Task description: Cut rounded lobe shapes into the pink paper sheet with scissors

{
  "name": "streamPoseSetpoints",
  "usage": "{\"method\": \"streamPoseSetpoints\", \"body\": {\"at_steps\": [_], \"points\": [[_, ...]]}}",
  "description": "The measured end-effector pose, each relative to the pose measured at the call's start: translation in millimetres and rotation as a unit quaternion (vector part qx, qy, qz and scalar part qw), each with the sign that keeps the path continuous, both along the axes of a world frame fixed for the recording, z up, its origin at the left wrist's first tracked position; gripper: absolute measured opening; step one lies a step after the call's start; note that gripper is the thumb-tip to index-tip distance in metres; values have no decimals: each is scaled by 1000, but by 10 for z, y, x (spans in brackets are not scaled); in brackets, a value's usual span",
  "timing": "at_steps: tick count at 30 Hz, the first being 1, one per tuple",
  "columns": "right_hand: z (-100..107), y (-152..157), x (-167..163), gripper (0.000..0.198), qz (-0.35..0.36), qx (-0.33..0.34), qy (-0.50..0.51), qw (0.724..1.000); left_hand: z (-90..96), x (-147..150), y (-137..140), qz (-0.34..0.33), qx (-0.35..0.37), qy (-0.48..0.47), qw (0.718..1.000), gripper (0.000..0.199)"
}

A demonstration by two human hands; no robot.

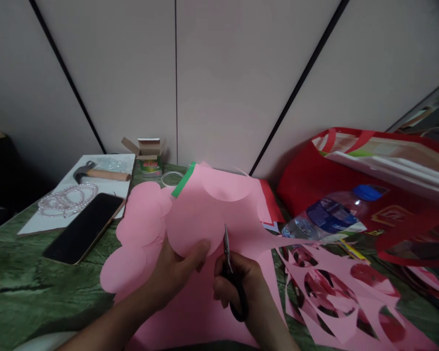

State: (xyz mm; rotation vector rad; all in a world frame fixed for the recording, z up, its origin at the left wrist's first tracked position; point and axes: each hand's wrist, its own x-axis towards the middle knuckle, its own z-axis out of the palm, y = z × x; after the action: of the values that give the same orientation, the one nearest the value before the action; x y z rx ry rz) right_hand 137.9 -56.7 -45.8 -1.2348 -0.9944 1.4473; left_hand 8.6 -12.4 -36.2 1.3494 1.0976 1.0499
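My left hand (181, 268) pinches a pink paper (195, 222) at its lower edge, thumb on top. The held part is rounded like a disc, and the sheet around it stretches right into a thin strip. In my right hand (241, 280) is a pair of scissors (237, 292) with black handles, its blades pointing up along the right edge of the rounded part. Whether the blades are parted I cannot tell. Pink paper circles (141, 214) lie piled to the left of my left hand. Larger pink sheets (205, 317) lie under both hands.
Left stand a phone (84, 226), a hammer (102, 174), clear beads (68, 200) and a small box (149, 161). Right are pink paper offcuts with round holes (346, 321), a water bottle (327, 214) and a red bag (303, 165). A wall panel (212, 87) rises behind.
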Motion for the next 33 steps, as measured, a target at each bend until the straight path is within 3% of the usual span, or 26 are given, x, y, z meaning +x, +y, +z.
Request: {"method": "streamPoseSetpoints", "body": {"at_steps": [5,9,13,19,24,33], "points": [[-3,-8,-64,11,3,-5,20,1000,117,31,-54,23,-49,25,998,26],[-4,3,-9,14,-2,37,6,999,166,51,-77,11,-24,35,999,13],[-24,13,57,17,12,79,1,997,178,69,-83,6,-32,42,999,26],[-53,3,70,23,21,79,7,997,196,81,-104,27,-30,43,998,27],[-34,10,74,25,28,77,0,997,157,43,-91,-12,-14,50,999,24],[-27,8,76,25,31,59,-1,998,147,33,-64,-23,15,38,999,17]]}}
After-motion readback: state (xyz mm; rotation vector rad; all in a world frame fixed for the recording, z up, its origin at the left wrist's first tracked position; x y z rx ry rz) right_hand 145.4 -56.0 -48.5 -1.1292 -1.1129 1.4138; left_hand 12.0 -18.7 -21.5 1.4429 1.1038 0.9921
